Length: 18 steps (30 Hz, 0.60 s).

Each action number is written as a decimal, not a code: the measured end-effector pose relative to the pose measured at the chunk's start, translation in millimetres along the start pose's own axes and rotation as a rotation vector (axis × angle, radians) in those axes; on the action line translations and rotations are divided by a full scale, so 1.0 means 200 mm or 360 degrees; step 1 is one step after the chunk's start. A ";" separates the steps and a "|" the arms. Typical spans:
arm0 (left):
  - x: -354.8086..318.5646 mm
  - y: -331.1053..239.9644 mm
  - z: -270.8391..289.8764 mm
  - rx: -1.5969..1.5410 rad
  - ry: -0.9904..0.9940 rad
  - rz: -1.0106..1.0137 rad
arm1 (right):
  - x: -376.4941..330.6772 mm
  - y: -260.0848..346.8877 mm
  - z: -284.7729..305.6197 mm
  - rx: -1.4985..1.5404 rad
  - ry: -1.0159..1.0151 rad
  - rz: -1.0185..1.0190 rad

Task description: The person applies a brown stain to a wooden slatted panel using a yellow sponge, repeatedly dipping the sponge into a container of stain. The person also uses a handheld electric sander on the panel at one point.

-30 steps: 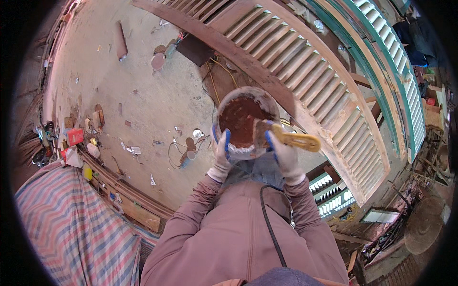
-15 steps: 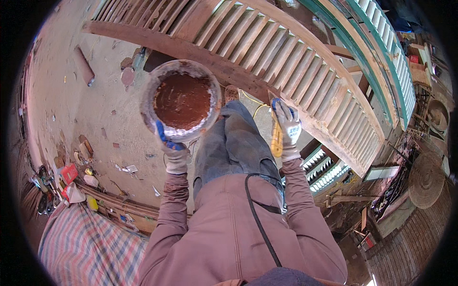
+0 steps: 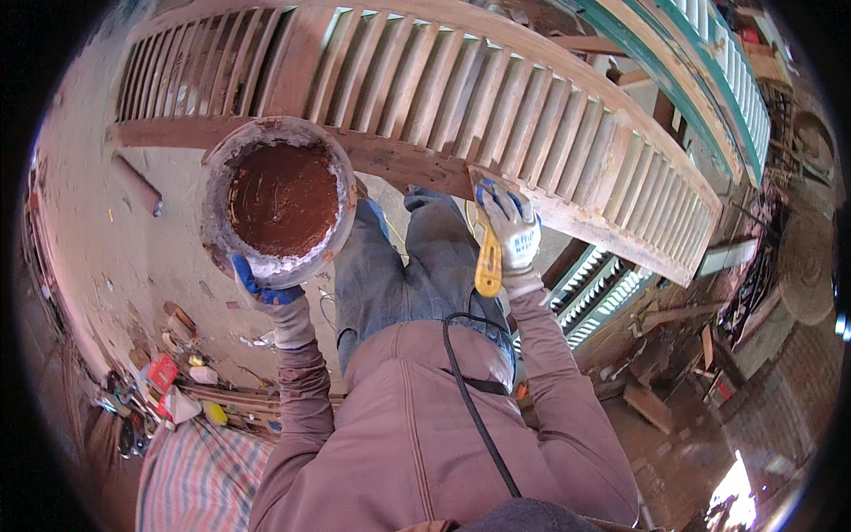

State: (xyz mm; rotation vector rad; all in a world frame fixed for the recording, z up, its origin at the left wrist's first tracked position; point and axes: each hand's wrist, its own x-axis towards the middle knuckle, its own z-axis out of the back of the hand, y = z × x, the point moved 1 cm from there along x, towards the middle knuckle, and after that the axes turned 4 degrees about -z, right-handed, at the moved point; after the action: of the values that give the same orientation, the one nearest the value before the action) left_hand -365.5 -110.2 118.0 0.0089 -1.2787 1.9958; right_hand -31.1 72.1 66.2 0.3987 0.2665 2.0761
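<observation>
Right hand [image 3: 514, 232] with yellow-handled scraper [image 3: 487, 257] now against louvered shutter [image 3: 532, 124].

Bowl of brown filler [image 3: 282, 202] in left hand [image 3: 266, 288]; yellow-handled scraper [image 3: 487, 257] in right hand [image 3: 514, 232]

scraper [image 3: 487, 259] blade: hidden behind right hand [image 3: 512, 232] | floor clutter [image 3: 173, 381]: too small

Carpentry workshop; louvred wooden shutters [image 3: 496, 115], scattered offcuts [image 3: 651, 403]
</observation>
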 end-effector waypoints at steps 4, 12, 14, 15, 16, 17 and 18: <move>0.09 0.10 0.01 -0.0468 -0.0098 0.0250 | -0.05 0.10 0.01 -0.0039 0.0182 0.0034; 0.23 0.19 0.06 -0.0397 0.0038 0.0187 | -0.28 -0.14 0.06 -0.0270 -0.0136 -0.0265; 0.27 0.22 0.06 -0.0422 0.0087 0.0143 | -0.26 -0.16 0.07 -0.0296 -0.0140 -0.0304; 0.27 0.21 0.08 -0.0393 0.0113 0.0153 | -0.28 -0.15 0.06 -0.0308 -0.0113 -0.0285; 0.29 0.21 0.07 -0.0383 0.0124 0.0145 | -0.31 -0.14 0.06 -0.0319 -0.0085 -0.0266; 0.30 0.20 0.07 -0.0357 0.0133 0.0143 | -0.34 -0.14 0.06 -0.0330 -0.0058 -0.0247; 0.31 0.20 0.07 -0.0334 0.0131 0.0135 | -0.34 -0.14 0.07 -0.0254 -0.0016 -0.0246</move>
State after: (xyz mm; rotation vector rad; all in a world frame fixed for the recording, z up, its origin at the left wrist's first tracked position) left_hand -438.4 -93.1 117.2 -0.2294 -1.4494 1.9020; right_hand 28.8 29.0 57.8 0.2829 0.1199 1.9272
